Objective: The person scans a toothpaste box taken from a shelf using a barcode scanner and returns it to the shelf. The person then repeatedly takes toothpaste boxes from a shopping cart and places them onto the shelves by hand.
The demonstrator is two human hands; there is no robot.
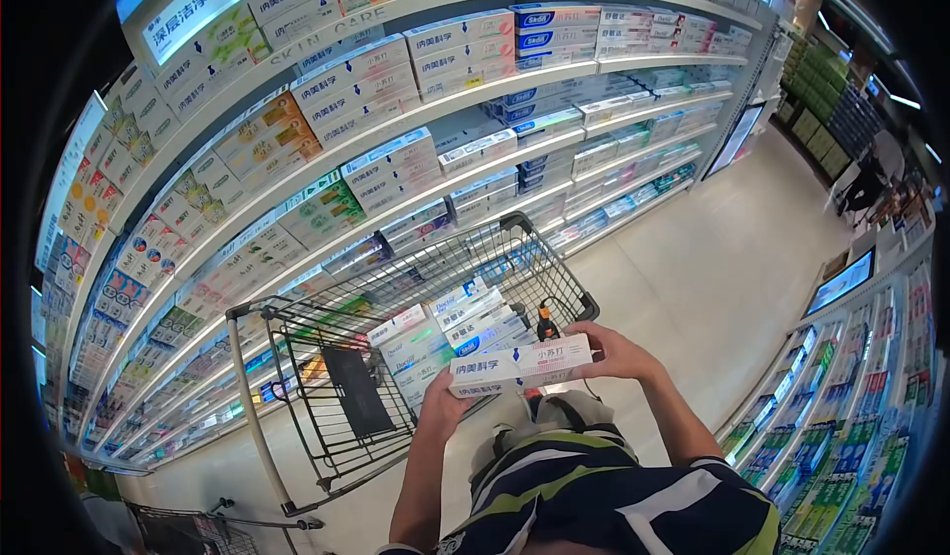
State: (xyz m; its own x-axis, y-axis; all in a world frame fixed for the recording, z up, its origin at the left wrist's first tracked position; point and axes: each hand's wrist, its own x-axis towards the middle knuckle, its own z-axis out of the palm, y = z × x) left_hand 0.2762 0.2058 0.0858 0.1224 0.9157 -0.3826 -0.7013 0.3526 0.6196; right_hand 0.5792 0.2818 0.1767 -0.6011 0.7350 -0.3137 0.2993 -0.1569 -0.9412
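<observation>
A white and pink toothpaste box (pixel 522 365) is held level in front of my body, its printed faces turned up and toward me. My left hand (pixel 442 407) grips its left end, while my right hand (pixel 614 353) has fingers wrapped round the right end. Just beyond the box stands a black wire shopping cart (pixel 287 332). Several toothpaste boxes (pixel 413 347) lie inside the cart, in white, green and blue packaging. Part of this pile is hidden behind the held box.
A long curved-looking shelf (pixel 435 100) of toothpaste boxes runs along the far side. Another product shelf (pixel 841 436) stands at the right, with a lit screen (pixel 839 283). Pale floor (pixel 693 258) stretches between them. A second cart (pixel 193 530) shows at the lower left.
</observation>
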